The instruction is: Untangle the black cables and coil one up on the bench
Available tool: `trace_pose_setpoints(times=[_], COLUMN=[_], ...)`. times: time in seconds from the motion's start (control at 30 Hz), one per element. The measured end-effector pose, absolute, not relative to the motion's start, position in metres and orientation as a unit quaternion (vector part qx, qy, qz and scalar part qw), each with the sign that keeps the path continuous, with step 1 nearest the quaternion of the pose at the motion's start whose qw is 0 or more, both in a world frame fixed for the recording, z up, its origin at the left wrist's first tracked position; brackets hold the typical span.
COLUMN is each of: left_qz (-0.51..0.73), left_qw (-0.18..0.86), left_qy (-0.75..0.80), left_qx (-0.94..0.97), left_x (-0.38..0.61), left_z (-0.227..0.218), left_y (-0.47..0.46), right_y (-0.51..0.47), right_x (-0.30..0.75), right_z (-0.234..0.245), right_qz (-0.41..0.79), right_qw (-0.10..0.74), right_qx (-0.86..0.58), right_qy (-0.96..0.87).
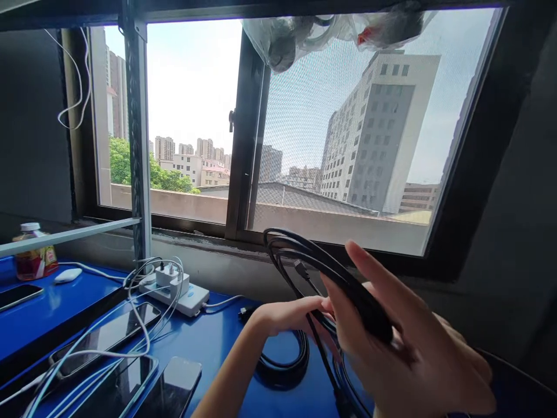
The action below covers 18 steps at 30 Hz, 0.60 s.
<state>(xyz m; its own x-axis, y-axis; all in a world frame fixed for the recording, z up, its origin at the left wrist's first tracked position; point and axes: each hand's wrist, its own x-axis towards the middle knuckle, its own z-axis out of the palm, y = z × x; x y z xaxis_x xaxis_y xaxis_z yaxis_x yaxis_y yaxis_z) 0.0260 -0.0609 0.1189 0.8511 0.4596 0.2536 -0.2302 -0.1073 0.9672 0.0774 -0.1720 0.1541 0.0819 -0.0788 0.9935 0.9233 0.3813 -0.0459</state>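
Observation:
A looped black cable [313,249] is bunched in my right hand [404,348], gripped between the thumb and palm with the index finger raised. Its loops reach up and to the left in front of the window wall. A small dark connector [300,268] shows inside the loops. My left hand [311,319] comes in from below and bends in behind my right hand, closed around the hanging strands of the cable. Its fingertips are partly hidden. Beneath my hands, a second coil of black cable [282,374] lies on the blue table [221,337].
To the left, a white power strip [191,299] holds chargers, and white cords [143,325] trail from it. Several phones [174,383] lie there. A metal shelf post [137,133] stands before the window. Farther left are a bottle [32,252] and a white mouse [68,275]. Plastic bags [282,43] hang overhead.

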Motion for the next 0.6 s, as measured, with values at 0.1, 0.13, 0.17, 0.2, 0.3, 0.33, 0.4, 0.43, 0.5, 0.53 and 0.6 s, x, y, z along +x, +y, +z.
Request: trace_pose_setpoints(times=[0.1, 0.13, 0.17, 0.2, 0.3, 0.33, 0.4, 0.43, 0.5, 0.53, 0.6], left_qz=[0.260, 0.296, 0.331, 0.362, 0.424, 0.438, 0.458, 0.463, 0.462, 0.459, 0.455], left_qw=[0.684, 0.683, 0.682, 0.684, 0.715, 0.729, 0.750, 0.756, 0.759, 0.757, 0.745], left_qy=[0.052, 0.047, 0.043, 0.037, 0.005, -0.007, -0.039, -0.053, -0.064, -0.062, -0.042], left_qx=[0.680, 0.666, 0.650, 0.632, 0.556, 0.526, 0.475, 0.459, 0.454, 0.461, 0.487], left_x=[0.029, 0.029, 0.029, 0.028, 0.026, 0.025, 0.022, 0.021, 0.017, 0.015, 0.011], left_z=[0.120, 0.121, 0.123, 0.126, 0.136, 0.139, 0.144, 0.146, 0.148, 0.149, 0.150], left_y=[-0.057, -0.055, -0.053, -0.052, -0.048, -0.048, -0.048, -0.048, -0.047, -0.046, -0.045], right_y=[-0.166, -0.163, -0.161, -0.158, -0.148, -0.144, -0.137, -0.133, -0.127, -0.125, -0.123], right_x=[0.080, 0.080, 0.081, 0.083, 0.087, 0.088, 0.092, 0.094, 0.099, 0.101, 0.107], right_z=[0.154, 0.154, 0.155, 0.156, 0.158, 0.158, 0.159, 0.159, 0.159, 0.159, 0.158], right_qz=[-0.394, -0.388, -0.374, -0.354, -0.293, -0.272, -0.229, -0.207, -0.175, -0.166, -0.153], right_qw=[0.637, 0.651, 0.669, 0.690, 0.740, 0.752, 0.767, 0.769, 0.768, 0.767, 0.763], right_qx=[-0.362, -0.354, -0.349, -0.346, -0.353, -0.363, -0.381, -0.393, -0.413, -0.422, -0.437], right_qy=[-0.555, -0.548, -0.539, -0.527, -0.491, -0.479, -0.463, -0.459, -0.457, -0.455, -0.452])
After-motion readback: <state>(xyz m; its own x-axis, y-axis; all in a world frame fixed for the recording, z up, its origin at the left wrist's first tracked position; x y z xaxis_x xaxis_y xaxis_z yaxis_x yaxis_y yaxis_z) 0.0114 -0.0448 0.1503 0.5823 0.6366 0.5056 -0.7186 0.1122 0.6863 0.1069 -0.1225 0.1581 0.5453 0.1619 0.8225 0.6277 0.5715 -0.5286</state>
